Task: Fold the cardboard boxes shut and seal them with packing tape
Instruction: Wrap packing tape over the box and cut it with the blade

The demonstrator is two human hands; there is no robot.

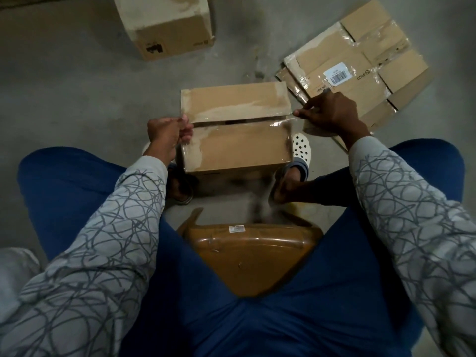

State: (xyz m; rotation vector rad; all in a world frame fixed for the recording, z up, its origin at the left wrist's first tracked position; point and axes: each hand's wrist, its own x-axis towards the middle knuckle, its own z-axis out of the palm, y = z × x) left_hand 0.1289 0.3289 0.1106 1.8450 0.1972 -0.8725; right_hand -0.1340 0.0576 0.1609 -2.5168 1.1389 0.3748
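A brown cardboard box (239, 145) stands on the floor between my feet, its two top flaps folded down with a narrow gap along the seam. A strip of clear packing tape (277, 121) stretches across the near flap by that seam. My left hand (168, 132) pinches the tape's end at the box's left edge. My right hand (332, 113) grips the tape roll (313, 128) just off the box's right edge, forefinger pointing along the strip. The roll is mostly hidden under that hand.
A closed cardboard box (167, 24) stands on the concrete floor at the back left. Flattened cardboard boxes (358, 63) with old tape and a barcode label lie at the back right. I sit on a brown plastic stool (252, 256), white perforated clogs (301, 148) beside the box.
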